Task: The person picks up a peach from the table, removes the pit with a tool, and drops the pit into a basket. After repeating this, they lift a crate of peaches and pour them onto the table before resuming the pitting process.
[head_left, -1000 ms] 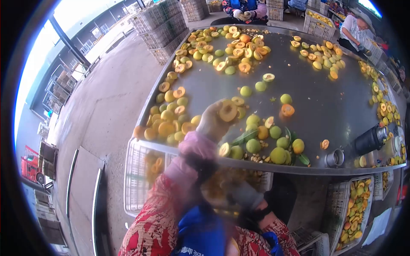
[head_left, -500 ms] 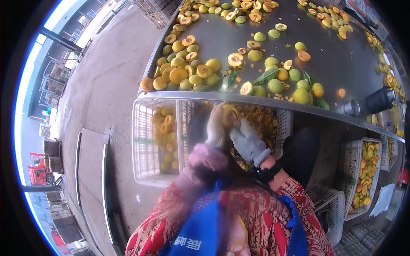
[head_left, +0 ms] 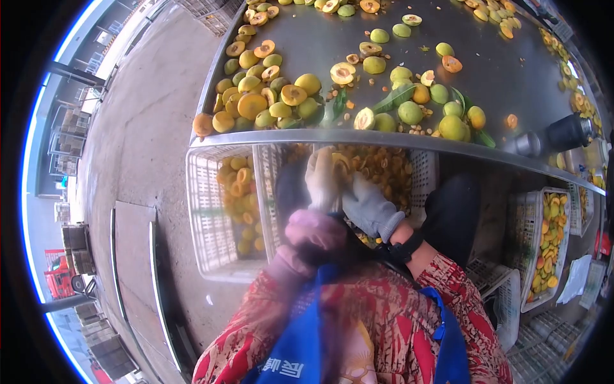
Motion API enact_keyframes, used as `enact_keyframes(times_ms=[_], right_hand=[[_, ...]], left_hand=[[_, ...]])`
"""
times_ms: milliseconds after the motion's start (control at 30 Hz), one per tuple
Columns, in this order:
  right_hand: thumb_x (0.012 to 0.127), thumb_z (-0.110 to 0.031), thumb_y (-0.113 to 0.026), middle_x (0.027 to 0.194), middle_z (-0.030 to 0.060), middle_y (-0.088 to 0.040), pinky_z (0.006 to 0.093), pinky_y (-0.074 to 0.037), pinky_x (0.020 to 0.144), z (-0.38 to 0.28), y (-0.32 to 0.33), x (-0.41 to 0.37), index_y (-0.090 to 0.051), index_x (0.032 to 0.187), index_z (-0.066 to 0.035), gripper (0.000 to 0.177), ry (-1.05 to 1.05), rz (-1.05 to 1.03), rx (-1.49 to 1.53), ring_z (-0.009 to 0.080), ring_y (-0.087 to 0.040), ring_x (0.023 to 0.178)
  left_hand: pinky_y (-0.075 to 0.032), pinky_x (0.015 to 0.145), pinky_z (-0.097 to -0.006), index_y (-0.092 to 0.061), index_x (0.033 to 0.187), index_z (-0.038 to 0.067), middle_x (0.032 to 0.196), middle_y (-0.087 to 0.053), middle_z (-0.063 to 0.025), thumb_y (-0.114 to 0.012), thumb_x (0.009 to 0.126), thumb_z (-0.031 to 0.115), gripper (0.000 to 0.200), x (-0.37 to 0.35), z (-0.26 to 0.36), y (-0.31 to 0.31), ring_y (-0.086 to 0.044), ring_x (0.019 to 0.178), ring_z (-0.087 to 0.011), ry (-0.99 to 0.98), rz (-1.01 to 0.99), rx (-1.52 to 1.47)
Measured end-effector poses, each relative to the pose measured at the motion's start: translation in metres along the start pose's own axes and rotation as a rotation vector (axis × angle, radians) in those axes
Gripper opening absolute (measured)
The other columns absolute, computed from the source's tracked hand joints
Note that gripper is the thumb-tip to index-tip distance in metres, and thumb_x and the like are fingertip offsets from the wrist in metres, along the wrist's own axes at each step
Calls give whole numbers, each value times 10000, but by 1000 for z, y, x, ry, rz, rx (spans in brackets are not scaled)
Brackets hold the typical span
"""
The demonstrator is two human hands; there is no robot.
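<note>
Fruit (head_left: 342,165), one blurred yellow-orange piece, is grasped in the curled fingers of the gloved left hand (head_left: 322,177), just below the near edge of the metal table (head_left: 492,83). That hand points upward; the gloved right hand (head_left: 371,208) slants in from the right, fingers close to the piece, its own grip impossible to tell. One dark band (head_left: 407,248) circles the right wrist. Two crates stand below: one under the hands (head_left: 423,182), one further left (head_left: 203,198). One bottle (head_left: 568,131) and one cup (head_left: 529,144) lie on the table.

Fruit (head_left: 343,164) in left hand (head_left: 322,178) blurred; table (head_left: 300,51) cut off (top edge).
</note>
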State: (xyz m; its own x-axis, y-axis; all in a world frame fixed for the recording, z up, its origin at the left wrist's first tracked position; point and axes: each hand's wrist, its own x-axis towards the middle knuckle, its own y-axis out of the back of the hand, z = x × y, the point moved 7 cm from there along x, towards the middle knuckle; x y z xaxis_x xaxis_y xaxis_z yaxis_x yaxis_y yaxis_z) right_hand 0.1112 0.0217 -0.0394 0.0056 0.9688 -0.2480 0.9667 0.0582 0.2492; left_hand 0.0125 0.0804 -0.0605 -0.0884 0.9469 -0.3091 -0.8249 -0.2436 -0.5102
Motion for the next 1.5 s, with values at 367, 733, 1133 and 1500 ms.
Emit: enact_keyframes(times_ms=[367, 733, 1133, 1500], right_hand=[[878, -219, -565, 1034, 243, -618, 403, -469, 823, 14, -5, -1, -517, 1125, -29, 315, 20, 44, 118, 379, -598, 997], [883, -275, -575, 924, 282, -613, 476, -472, 761, 23, -4, 5, -474, 1136, -51, 353, 13, 173, 46, 458, -579, 915], [847, -209, -581, 795, 266, -603, 515, -459, 665, 20, 4, 2, -467, 993, -18, 266, 107, 201, -59, 461, -585, 770], [830, -204, -625, 980, 254, -625, 403, -489, 761, 33, -3, 13, -499, 1134, -1, 387, -31, -145, 167, 372, -625, 900]], left_hand=[[-476, 569, -214, -550, 1017, 42, 824, -626, -70, -557, 933, 191, 171, 1, -10, 5, -561, 623, -102, 6, -54, 70], [-474, 819, -275, -580, 1092, 2, 999, -613, -94, -432, 985, 290, 341, 3, -14, 10, -589, 886, -168, -52, -77, 247], [-497, 756, -273, -570, 1091, 7, 966, -618, -92, -455, 974, 348, 378, 3, -16, 0, -593, 858, -159, 1, -109, 185], [-464, 522, -218, -589, 982, -6, 780, -630, -89, -540, 919, 167, 191, 7, -10, -10, -594, 618, -137, 94, -87, 253]])
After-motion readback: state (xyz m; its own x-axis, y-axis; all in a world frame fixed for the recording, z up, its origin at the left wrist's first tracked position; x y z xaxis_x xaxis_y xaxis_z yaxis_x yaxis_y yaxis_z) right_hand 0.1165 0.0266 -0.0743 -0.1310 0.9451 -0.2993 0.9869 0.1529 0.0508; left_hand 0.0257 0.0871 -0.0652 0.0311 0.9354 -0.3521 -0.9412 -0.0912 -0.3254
